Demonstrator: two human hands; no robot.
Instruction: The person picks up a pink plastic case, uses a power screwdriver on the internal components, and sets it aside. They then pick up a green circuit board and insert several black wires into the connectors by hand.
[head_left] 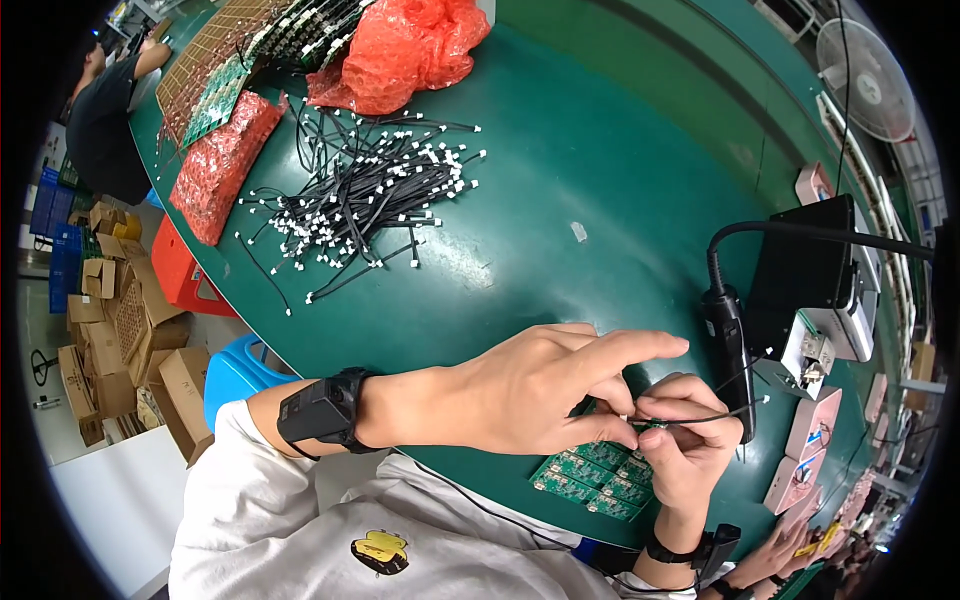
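My left hand (pixel 535 385) reaches in from the left, its index finger stretched out. Its thumb and another finger pinch one end of a black cable (pixel 715 417). Close against it, my right hand (pixel 690 435) is closed on the same cable between thumb and fingers. The cable runs out past the right hand to a small white connector (pixel 765 399). Under the hands lies a panel of green circuit boards (pixel 590 485), partly hidden by them. Whether the cable's pinched end touches a board I cannot tell.
A heap of black cables with white connectors (pixel 365 195) lies farther off, beside red bubble-wrap bundles (pixel 415 55) and stacked circuit boards (pixel 215 100). At right are a black corded tool (pixel 728 330), a black box (pixel 800 260) and pink trays (pixel 812 425). Other people's hands (pixel 765 560) show lower right.
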